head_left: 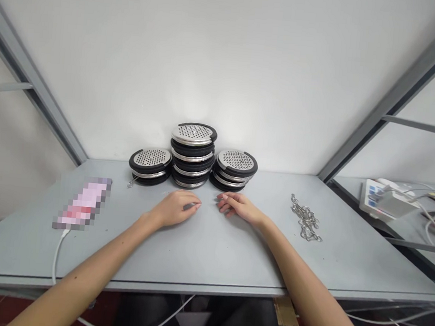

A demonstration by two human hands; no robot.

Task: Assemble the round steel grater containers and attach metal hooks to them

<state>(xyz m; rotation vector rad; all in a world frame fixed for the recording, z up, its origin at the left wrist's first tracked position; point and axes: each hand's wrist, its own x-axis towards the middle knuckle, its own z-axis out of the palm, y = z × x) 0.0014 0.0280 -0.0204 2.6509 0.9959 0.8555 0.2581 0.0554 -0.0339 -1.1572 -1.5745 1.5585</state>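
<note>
My left hand [177, 207] rests on the grey tabletop [193, 262], its fingers loosely bent and the thumb apart from them, with nothing held. Opposite it, my right hand [239, 207] lies with relaxed, slightly spread fingers and is also bare. Just beyond both hands stand three stacks of round, perforated metal discs with black rims: a low left stack [150, 166], a tall middle stack [192, 155] and a right stack [234, 169]. Neither hand touches them. A small metal piece [131, 181] hangs by the left stack's base. To the right is a tangled heap of small silvery metal links [306, 220].
A blurred-out phone [84, 202] with a white cable [57, 253] lies at the left. Grey frame posts [52, 87] flank the table, and a white wall stands behind. Beyond the right post is a power strip [380, 200] with plugs and cords.
</note>
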